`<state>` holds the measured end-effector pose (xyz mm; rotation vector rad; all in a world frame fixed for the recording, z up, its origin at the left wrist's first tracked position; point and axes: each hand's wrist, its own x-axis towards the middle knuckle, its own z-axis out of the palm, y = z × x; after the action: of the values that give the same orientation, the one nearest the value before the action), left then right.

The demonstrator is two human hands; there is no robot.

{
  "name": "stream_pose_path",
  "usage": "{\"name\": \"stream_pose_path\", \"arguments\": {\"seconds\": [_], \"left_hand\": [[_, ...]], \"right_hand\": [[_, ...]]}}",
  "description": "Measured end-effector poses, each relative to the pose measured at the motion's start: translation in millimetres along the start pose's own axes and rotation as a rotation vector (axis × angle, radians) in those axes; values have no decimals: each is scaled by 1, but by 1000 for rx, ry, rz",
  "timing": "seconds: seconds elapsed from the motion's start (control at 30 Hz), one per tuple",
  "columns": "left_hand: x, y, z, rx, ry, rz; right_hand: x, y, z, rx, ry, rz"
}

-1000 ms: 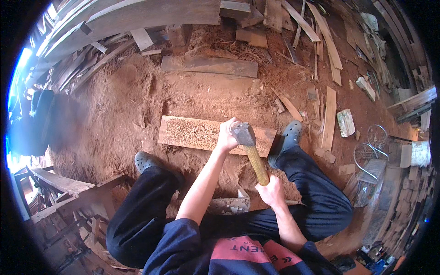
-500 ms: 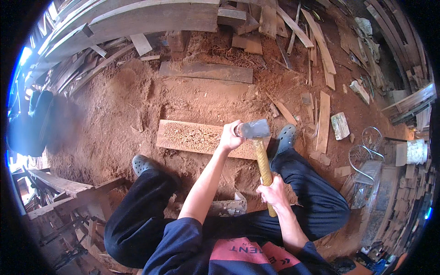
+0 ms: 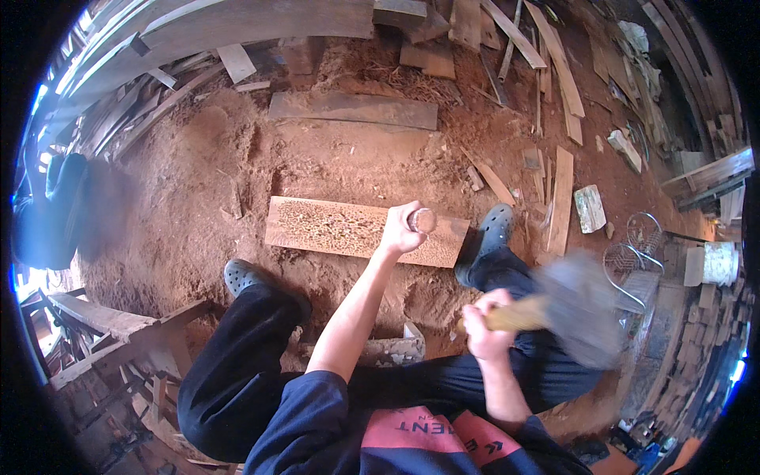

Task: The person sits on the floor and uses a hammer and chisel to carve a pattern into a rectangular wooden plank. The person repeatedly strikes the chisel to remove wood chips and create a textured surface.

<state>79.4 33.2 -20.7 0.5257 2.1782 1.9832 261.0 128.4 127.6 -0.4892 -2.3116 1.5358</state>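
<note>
A wooden board [image 3: 301,212] lies on the dirt in front of me, its left and middle parts covered with many small pits. Over its right half, my left hand [image 3: 401,231] is closed round an upright hand tool [image 3: 424,220]. Only the tool's round top shows; the lower end is hidden, so I cannot tell its kind. Out to the right, my right hand [image 3: 487,324] grips a hammer [image 3: 582,310] by its yellow handle. The grey head is smeared by motion and well apart from the tool.
My clog-shod feet [image 3: 495,229] stand around the board. A dark plank [image 3: 354,111] lies beyond it, with loose wood strips [image 3: 560,198] to the right. A white block [image 3: 590,208], a wire rack [image 3: 633,261] and a white bucket [image 3: 719,263] lie further right. Stacked lumber [image 3: 261,22] lines the back.
My right hand has swung the hammer from above the left hand's tool out to the right, uncovering the tool's top. My left hand has stayed nearly in place over the board.
</note>
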Motion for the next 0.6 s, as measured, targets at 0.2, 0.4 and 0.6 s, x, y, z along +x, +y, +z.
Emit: {"name": "stream_pose_path", "arguments": {"seconds": [0.2,0.4,0.6], "left_hand": [[-5,-26,-5,-93,-52,-33],[-6,-11,-3,19,38,-14],[-8,-8,-8,-6,19,-15]], "right_hand": [[0,24,18,-550,-304,464],[15,-15,-17,-97,-193,346],[27,-79,-17,389,7,71]]}}
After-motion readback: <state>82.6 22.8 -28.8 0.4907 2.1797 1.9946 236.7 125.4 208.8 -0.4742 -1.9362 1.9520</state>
